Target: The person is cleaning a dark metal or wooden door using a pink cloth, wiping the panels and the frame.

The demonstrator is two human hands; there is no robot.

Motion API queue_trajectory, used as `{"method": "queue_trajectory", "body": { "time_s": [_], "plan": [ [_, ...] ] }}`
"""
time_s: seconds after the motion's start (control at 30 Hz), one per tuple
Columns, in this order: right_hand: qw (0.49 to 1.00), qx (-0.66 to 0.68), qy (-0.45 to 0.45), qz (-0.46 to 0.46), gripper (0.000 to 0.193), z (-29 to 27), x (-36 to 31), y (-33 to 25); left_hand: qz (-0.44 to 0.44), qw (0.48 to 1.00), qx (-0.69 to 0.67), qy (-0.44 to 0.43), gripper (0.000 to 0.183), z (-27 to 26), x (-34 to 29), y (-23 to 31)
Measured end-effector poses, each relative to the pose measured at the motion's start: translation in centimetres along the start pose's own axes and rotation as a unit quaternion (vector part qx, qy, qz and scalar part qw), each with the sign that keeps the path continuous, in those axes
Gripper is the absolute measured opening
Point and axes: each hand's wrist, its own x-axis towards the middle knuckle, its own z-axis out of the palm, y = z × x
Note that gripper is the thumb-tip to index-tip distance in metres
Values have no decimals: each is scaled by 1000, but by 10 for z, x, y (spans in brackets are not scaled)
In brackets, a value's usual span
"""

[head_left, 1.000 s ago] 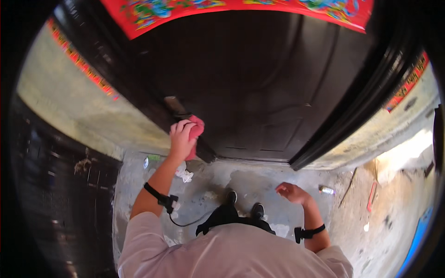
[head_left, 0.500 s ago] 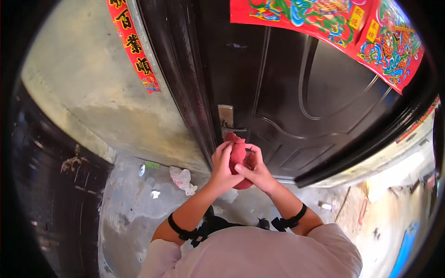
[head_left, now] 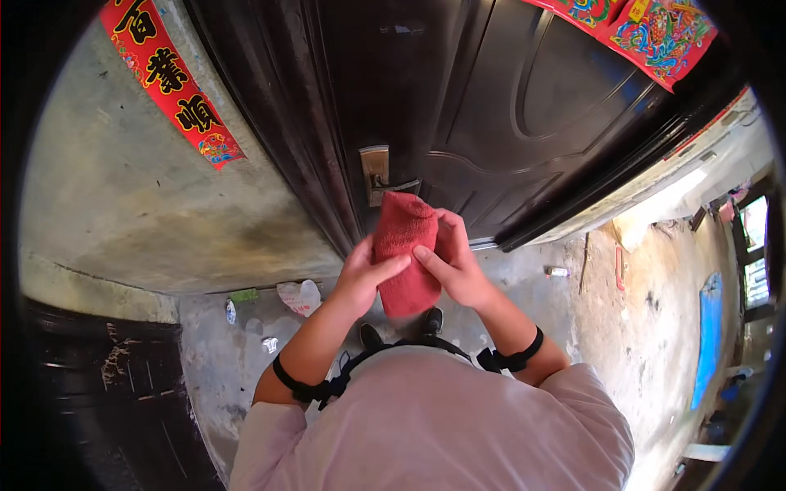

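Holding folded red cloth [head_left: 405,233] at frame centre, between half-curled left hand [head_left: 363,275] and right hand [head_left: 460,272]. Could drop to the floor [head_left: 524,315] through loosened thumbs, or snag on the door handle [head_left: 375,166] above.

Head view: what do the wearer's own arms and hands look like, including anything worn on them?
The left hand and right hand are bare, without gloves. Each arm has a pale pinkish-grey fabric short sleeve and, below it, a narrow black strap with a small black device attached.
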Motion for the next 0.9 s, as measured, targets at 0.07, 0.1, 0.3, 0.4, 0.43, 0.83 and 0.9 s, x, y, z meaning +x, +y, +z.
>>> {"method": "queue_trajectory", "body": {
  "time_s": [0.07,0.1,0.3,0.4,0.43,0.83,0.9],
  "plan": [
    [992,-119,19,-33,56,3,-4,-3,39,996,37,76,48,6,5,-6],
    [962,-249,41,-106,63,6,-2,-4,43,995,44,75,48,5,10,-6],
    [859,-464,-9,-215,107,15,27,-32,53,996,9,73,38,38,25,33],
    [892,-374,27,-253,97,5,58,-45,100,994,51,-11,44,48,24,48],
    [890,-365,32,-270,88,0,67,-55,123,984,115,-59,47,49,27,60],
    [596,-548,213,-547,79,57,224,-202,545,332,734,232,61,-13,59,165],
    [500,-592,263,-575,66,76,240,-211,600,266,711,253,62,-24,79,174]
  ]
}}
